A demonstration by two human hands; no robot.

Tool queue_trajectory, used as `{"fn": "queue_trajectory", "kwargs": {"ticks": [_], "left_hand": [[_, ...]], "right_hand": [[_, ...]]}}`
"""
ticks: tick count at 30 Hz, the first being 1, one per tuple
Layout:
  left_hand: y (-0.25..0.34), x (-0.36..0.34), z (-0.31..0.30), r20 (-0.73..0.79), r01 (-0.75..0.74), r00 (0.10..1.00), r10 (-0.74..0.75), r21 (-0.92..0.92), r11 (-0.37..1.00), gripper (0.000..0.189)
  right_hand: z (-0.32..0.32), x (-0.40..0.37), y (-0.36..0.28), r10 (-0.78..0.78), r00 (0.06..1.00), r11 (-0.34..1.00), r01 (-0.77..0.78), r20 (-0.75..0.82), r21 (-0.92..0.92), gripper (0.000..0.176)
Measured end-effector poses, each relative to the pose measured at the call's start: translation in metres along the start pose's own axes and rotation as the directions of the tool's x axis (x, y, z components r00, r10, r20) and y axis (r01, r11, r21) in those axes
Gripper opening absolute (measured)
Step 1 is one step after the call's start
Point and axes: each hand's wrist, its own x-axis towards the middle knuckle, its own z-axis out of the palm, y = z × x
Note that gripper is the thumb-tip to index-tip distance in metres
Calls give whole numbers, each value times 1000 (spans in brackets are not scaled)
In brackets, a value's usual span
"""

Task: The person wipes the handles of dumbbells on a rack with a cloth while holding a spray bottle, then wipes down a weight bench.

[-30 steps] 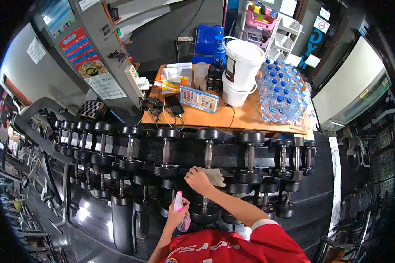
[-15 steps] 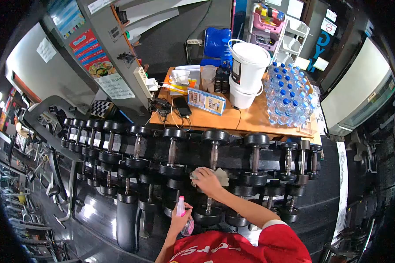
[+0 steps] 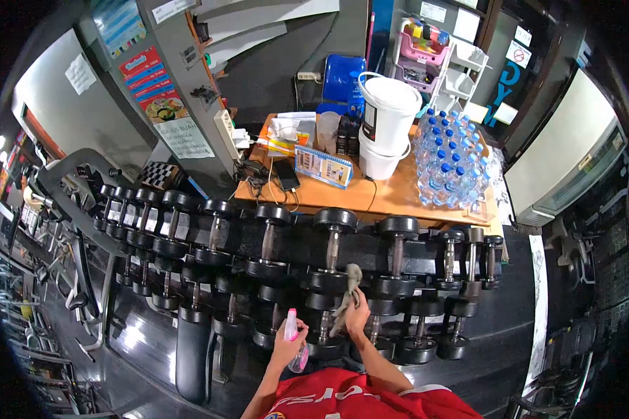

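Near my body, my left hand (image 3: pixel 288 346) is wrapped round a spray bottle (image 3: pixel 299 359) with a pink and white top, held upright. My right hand (image 3: pixel 357 314) grips a grey cloth (image 3: pixel 352 285), which is bunched and hangs out above and to the left of the fingers. The cloth lies against the right side of a black dumbbell (image 3: pixel 332 248) on the upper row of the rack; whether it touches cannot be told. Below it, a lower-row dumbbell (image 3: pixel 324 325) is partly covered by the cloth's end.
Black dumbbells fill both rows to left and right. Behind the rack, a wooden table (image 3: pixel 388 195) carries stacked white buckets (image 3: pixel 390 112), several water bottles (image 3: pixel 451 167), a desk calendar (image 3: pixel 323 167) and a phone (image 3: pixel 286 175). A padded bench (image 3: pixel 193 359) stands at lower left.
My right hand has drawn back from the upper dumbbell, moving right and toward my body with the cloth. The left hand still holds the spray bottle in nearly the same place.
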Motion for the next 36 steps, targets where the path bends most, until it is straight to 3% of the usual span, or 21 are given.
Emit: {"fn": "queue_trajectory", "kwargs": {"ticks": [1,2,4,5,7,8,10,12,13,14,16,18,20,21,23,26,28,30,32,33,36], "left_hand": [[-1,0,-1,20,-10,1000,10,-18,1000,20],[-2,-1,-2,21,-23,1000,24,-24,999,20],[-5,-3,-8,36,-3,999,4,-33,999,21],[-10,-3,-13,44,11,999,-10,-19,1000,21],[-11,-6,-22,72,25,997,-25,6,1000,21],[-12,-6,-27,90,38,995,-40,34,999,21],[-16,-6,-39,111,20,994,-24,39,999,21],[-14,-10,-56,128,75,989,-75,-1,997,20],[-13,-11,-66,139,77,987,-77,5,997,20],[-12,-11,-74,137,50,989,-52,16,999,21],[-14,-14,-93,138,30,990,-33,24,999,21],[-14,-18,-109,111,11,994,-17,55,998,21],[-13,-18,-121,122,28,992,-30,22,999,21],[-12,-18,-126,126,29,991,-33,33,999,21],[-11,-20,-131,137,33,990,-39,40,999,21],[-6,-20,-134,137,26,990,-28,18,1000,21],[1,-22,-135,155,9,988,-16,41,999,21],[0,-25,-136,171,-4,985,-8,68,998,22],[-5,-23,-137,195,-25,981,17,38,999,23],[-5,-21,-137,197,-26,980,19,34,999,23],[-6,-24,-134,204,39,978,-44,30,999,23]], "right_hand": [[3,-3,9,164,986,986,-164,-6,-18,37],[19,0,55,327,941,925,-337,88,177,37],[51,7,143,615,743,585,-655,265,479,37],[49,7,117,611,748,588,-648,258,485,37],[34,-5,30,573,527,3,-767,628,641,33],[52,2,64,378,646,32,-726,664,687,27],[60,7,35,241,873,562,-482,424,672,32],[81,18,51,251,923,623,-385,292,681,27],[59,12,-37,590,679,-95,-478,437,873,29],[59,-7,-61,588,685,-96,-469,430,878,29],[68,-37,-83,556,810,75,-274,188,959,32],[72,-63,-80,377,890,184,-344,257,921,37],[65,-73,-79,415,750,75,-592,515,802,40],[64,-72,-71,419,755,82,-585,505,807,40],[73,-57,-43,559,539,-77,-722,630,687,36],[104,-12,22,620,615,-69,-576,488,814,35],[112,-3,37,257,938,714,-346,231,609,33],[106,2,-11,314,928,757,-371,199,537,34],[97,7,-21,537,657,-7,-624,529,781,37],[90,4,-24,403,672,-137,-627,621,767,40],[56,-20,-77,511,692,-224,-465,510,856,42]]}}
